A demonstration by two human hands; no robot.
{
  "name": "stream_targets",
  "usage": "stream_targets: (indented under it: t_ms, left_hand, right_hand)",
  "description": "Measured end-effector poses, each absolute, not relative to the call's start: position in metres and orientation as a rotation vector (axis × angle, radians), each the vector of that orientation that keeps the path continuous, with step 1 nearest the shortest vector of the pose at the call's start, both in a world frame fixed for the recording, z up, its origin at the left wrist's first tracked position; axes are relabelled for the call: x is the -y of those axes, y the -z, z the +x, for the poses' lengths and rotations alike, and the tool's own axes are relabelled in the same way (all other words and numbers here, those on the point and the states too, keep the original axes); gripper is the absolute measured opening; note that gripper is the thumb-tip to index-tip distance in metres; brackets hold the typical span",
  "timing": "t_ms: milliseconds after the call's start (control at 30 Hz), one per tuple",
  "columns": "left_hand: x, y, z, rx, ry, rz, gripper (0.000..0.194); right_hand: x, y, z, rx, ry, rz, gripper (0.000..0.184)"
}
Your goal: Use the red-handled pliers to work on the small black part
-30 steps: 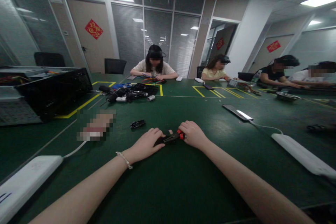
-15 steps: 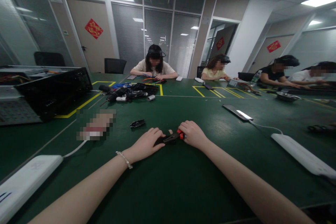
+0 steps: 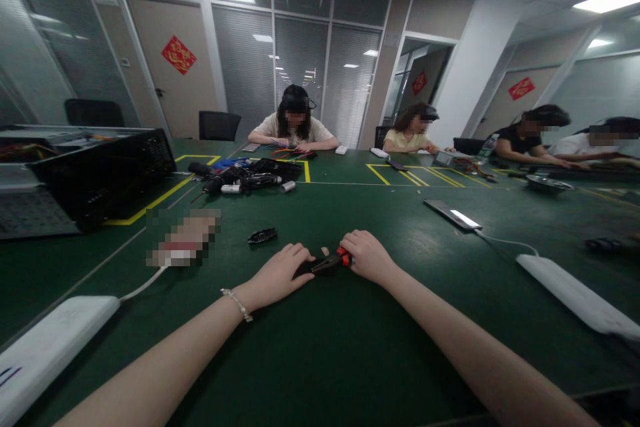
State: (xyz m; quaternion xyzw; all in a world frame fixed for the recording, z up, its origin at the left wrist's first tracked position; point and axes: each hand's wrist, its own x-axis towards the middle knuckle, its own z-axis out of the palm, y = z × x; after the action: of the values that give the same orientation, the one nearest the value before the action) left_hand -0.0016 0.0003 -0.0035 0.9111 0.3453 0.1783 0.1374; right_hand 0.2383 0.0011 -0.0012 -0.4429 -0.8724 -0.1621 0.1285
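Note:
My left hand (image 3: 281, 273) is closed on a small dark piece (image 3: 303, 269) resting low over the green table (image 3: 320, 353); its kind is hard to make out. Red-handled pliers (image 3: 327, 262) are gripped in my right hand (image 3: 369, 257), their dark jaws pointing left against the dark piece. Whether the jaws pinch it cannot be seen clearly. Just beyond the pliers lies a small pale scrap (image 3: 325, 251). A black part (image 3: 262, 235) sits on the table, past my left hand.
An open computer case (image 3: 105, 177) stands at left. Tools and cables (image 3: 245, 175) are heaped farther back. Phones lie on both sides, the right phone (image 3: 453, 215) cabled to a white power bank (image 3: 575, 293); another power bank (image 3: 60, 347) is near left. Several people sit opposite.

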Motion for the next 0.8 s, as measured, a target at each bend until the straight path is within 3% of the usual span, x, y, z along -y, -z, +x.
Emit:
stream_targets:
  t_ms: [800]
  left_hand:
    - [0.0, 0.0028, -0.0016, -0.998, -0.513, 2.639, 0.023]
  right_hand:
    - [0.0005, -0.0003, 0.2381, 2.539, 0.479, -1.313, 0.017]
